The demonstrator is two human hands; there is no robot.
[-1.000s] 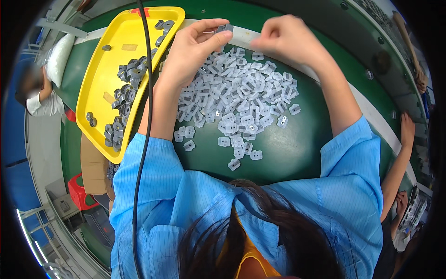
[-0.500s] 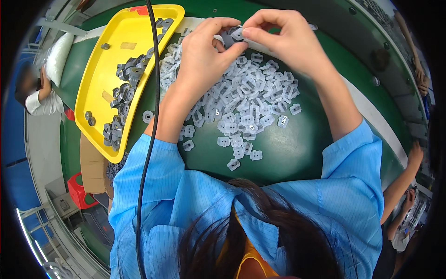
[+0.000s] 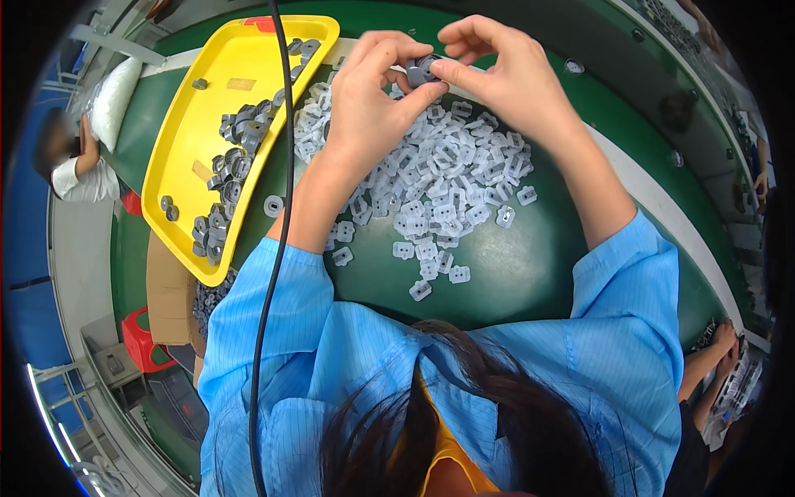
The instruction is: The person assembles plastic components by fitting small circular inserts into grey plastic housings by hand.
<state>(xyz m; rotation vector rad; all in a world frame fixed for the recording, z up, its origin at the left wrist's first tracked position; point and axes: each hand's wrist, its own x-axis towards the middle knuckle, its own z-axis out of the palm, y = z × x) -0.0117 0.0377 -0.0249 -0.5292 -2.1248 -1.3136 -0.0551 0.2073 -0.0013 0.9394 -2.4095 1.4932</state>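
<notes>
Dark grey, rounded plastic part [image 3: 419,73] held up in the left hand [image 3: 367,93]

The dark grey part is held beyond the far edge of the pile, in a closed grip between the left hand's thumb and fingers. No clear long axis is shown by its squat form; which way its open face is turned cannot be told, since much of it is covered by fingers. The right hand [image 3: 517,79] is held half open, its thumb tip set against the part and its fingers curled clear of the thumb.

A loose pile of translucent white, flat plastic pieces [image 3: 451,161], turned every way, is spread on the green worktop [image 3: 517,269]. A yellow, round-cornered plastic tray [image 3: 186,124] is set slantwise at the left, its long axis running from upper right to lower left; similar grey parts [image 3: 236,170] are heaped mostly along its right side. In front of it a black cable [image 3: 289,157] is hung.

At the left, a brown cardboard box [image 3: 168,290], a red plastic stool [image 3: 142,341] and a white plastic bag [image 3: 114,99] are seen. A co-worker in a white top [image 3: 87,180] is seated nearby.
</notes>
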